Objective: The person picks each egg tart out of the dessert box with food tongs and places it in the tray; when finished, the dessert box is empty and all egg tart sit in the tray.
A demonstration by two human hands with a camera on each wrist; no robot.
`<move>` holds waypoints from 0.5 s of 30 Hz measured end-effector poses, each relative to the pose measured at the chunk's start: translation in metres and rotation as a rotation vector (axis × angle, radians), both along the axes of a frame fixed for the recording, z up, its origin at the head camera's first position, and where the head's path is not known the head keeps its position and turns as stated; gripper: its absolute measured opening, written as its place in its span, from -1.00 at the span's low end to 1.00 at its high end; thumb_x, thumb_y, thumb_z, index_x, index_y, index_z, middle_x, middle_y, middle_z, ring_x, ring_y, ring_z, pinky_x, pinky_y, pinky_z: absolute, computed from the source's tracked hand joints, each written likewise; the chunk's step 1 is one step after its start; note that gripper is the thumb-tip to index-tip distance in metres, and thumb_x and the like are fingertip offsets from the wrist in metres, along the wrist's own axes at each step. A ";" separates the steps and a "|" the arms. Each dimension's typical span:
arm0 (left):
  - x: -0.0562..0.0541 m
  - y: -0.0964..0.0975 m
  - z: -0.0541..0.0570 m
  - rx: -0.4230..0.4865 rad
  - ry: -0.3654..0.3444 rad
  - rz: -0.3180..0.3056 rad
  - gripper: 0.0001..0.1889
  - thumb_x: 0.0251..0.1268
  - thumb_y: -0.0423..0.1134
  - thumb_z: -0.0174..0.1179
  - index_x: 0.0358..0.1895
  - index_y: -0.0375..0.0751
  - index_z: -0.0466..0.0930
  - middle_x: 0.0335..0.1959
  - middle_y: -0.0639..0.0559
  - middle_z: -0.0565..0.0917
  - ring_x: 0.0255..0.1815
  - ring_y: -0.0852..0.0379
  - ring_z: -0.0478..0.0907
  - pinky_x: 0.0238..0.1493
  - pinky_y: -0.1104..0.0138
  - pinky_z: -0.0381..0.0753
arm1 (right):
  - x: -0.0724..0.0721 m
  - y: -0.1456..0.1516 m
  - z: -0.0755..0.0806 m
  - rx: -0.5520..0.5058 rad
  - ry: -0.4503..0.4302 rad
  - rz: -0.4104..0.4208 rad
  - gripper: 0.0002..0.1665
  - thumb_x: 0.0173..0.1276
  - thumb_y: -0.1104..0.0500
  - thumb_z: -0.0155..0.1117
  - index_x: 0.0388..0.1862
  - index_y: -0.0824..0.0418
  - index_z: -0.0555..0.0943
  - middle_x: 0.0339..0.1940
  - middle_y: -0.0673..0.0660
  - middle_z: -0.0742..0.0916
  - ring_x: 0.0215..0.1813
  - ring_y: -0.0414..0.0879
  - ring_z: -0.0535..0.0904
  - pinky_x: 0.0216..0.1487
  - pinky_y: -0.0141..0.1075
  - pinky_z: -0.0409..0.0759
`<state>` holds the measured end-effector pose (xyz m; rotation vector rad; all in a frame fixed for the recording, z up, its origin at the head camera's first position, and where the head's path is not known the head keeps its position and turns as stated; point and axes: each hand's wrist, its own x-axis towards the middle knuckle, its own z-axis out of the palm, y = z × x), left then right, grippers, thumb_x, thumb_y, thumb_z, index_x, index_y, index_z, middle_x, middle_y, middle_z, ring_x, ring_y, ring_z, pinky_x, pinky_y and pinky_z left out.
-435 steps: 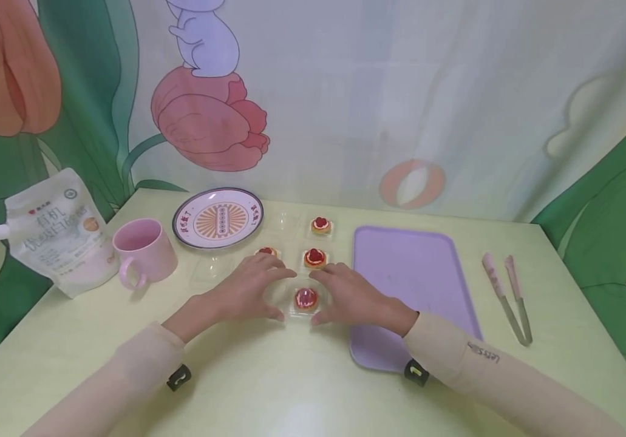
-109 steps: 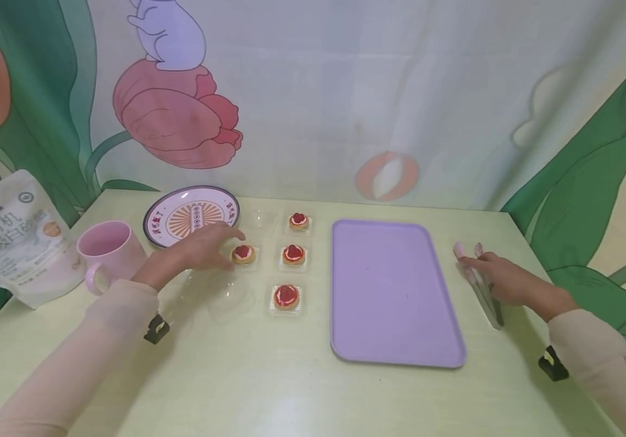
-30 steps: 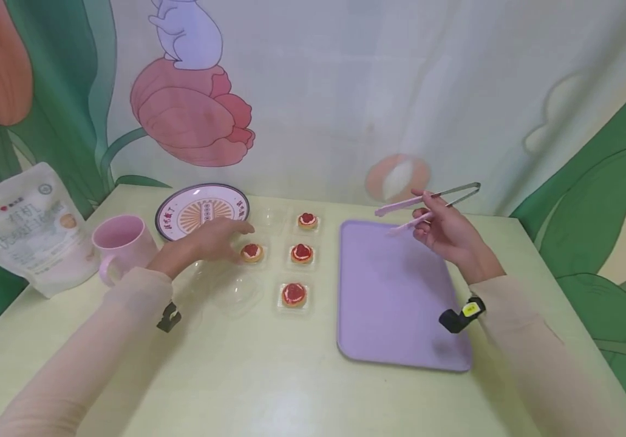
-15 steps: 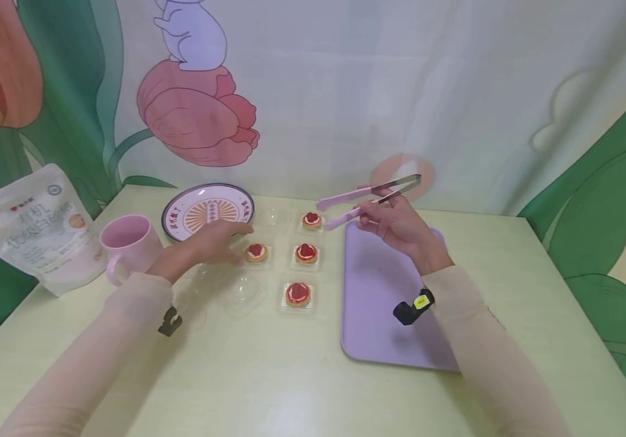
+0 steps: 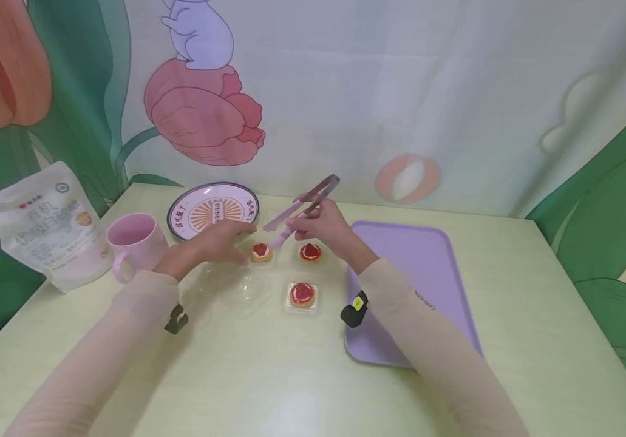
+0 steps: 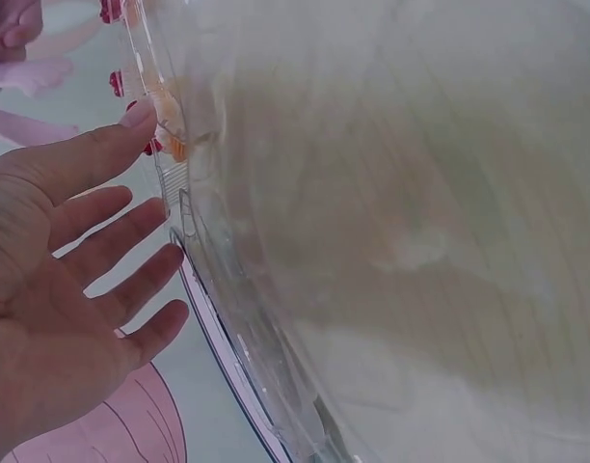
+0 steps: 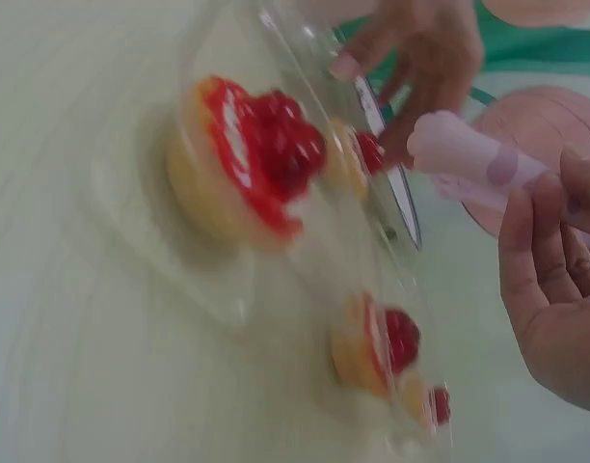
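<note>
My right hand [image 5: 326, 227] grips a pair of tongs [image 5: 304, 209] with pink handles and a bare metal bend. The bend points up and away; the two pink ends, spread apart, point down beside a small red-topped tart [image 5: 260, 252] in a clear plastic box. My left hand [image 5: 214, 243] lies on the other side of that tart, fingers loosely spread. In the left wrist view, fingertips [image 6: 141, 114] come right up to the box's edge. A second tart [image 5: 310, 252] sits to the right, and a third tart [image 5: 302, 294] nearer me. The right hand hides the farthest one.
A purple tray [image 5: 378, 340] lies to the right, partly under the right forearm. At the left are a pink mug [image 5: 136, 243], a white spouted pouch [image 5: 50, 227] and a patterned plate [image 5: 181, 209]. Clear lids [image 5: 246, 290] lie left of the nearest tart.
The right hand has picked the tongs up from the table's right side and carried them left over the tray to the tarts. Lately the left hand has stayed beside the left tart.
</note>
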<state>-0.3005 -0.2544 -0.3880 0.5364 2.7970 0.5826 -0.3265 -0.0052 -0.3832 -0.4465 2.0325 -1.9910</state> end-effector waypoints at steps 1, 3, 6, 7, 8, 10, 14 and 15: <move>0.000 0.000 0.000 0.001 -0.004 -0.002 -0.28 0.12 -0.34 0.44 0.39 -0.31 0.40 0.40 -0.25 0.48 0.45 -0.25 0.35 0.48 -0.10 0.30 | 0.001 -0.006 -0.001 0.037 0.018 -0.003 -0.41 0.27 0.42 0.36 0.27 0.36 0.43 -0.51 0.04 0.72 -0.51 -0.17 0.68 -0.35 -0.31 0.76; -0.001 0.000 0.001 0.000 -0.016 -0.004 -0.28 0.13 -0.34 0.44 0.40 -0.30 0.39 0.40 -0.25 0.47 0.46 -0.25 0.35 0.48 -0.11 0.30 | 0.003 -0.018 -0.004 0.119 0.053 -0.001 -0.41 0.27 0.38 0.39 0.26 0.34 0.45 -0.49 0.10 0.72 -0.47 -0.16 0.69 -0.33 -0.30 0.76; -0.001 0.000 0.002 -0.008 -0.018 -0.012 -0.27 0.12 -0.33 0.45 0.41 -0.30 0.39 0.41 -0.25 0.47 0.46 -0.25 0.34 0.48 -0.10 0.30 | 0.006 -0.028 -0.005 0.228 0.110 0.008 -0.43 0.27 0.35 0.40 0.25 0.33 0.46 -0.36 0.22 0.74 -0.39 -0.13 0.69 -0.29 -0.28 0.77; -0.001 0.000 0.003 -0.012 -0.017 -0.013 -0.27 0.12 -0.33 0.45 0.41 -0.30 0.39 0.41 -0.25 0.46 0.46 -0.25 0.34 0.48 -0.11 0.30 | 0.007 -0.031 -0.005 0.260 0.129 0.012 -0.43 0.28 0.34 0.40 0.25 0.32 0.47 -0.33 0.25 0.74 -0.37 -0.12 0.69 -0.28 -0.28 0.77; -0.001 0.000 0.003 -0.016 -0.017 -0.013 -0.26 0.12 -0.33 0.45 0.41 -0.30 0.38 0.41 -0.25 0.46 0.47 -0.25 0.33 0.48 -0.11 0.30 | 0.007 -0.033 -0.006 0.288 0.139 0.014 -0.43 0.28 0.32 0.41 0.25 0.30 0.47 -0.28 0.28 0.75 -0.35 -0.09 0.69 -0.27 -0.29 0.77; -0.001 0.000 0.004 -0.021 -0.009 -0.011 -0.27 0.11 -0.34 0.46 0.40 -0.31 0.39 0.41 -0.25 0.47 0.47 -0.26 0.33 0.48 -0.10 0.29 | 0.009 -0.037 -0.005 0.349 0.158 0.014 -0.43 0.27 0.27 0.43 0.24 0.27 0.47 -0.18 0.27 0.76 -0.31 -0.06 0.69 -0.26 -0.31 0.76; 0.000 -0.001 0.004 -0.029 -0.006 -0.001 -0.27 0.10 -0.34 0.46 0.39 -0.33 0.40 0.40 -0.25 0.47 0.47 -0.26 0.33 0.49 -0.10 0.28 | 0.010 -0.043 -0.003 0.440 0.169 0.010 -0.42 0.26 0.18 0.47 0.22 0.18 0.47 -0.12 0.23 0.76 -0.28 0.00 0.70 -0.26 -0.34 0.73; -0.001 -0.001 0.004 -0.029 -0.006 0.001 -0.27 0.10 -0.34 0.46 0.39 -0.33 0.40 0.40 -0.25 0.47 0.47 -0.26 0.33 0.49 -0.10 0.28 | 0.010 -0.044 -0.003 0.454 0.173 0.011 -0.42 0.26 0.16 0.47 0.22 0.17 0.47 -0.13 0.22 0.75 -0.28 0.00 0.70 -0.27 -0.34 0.73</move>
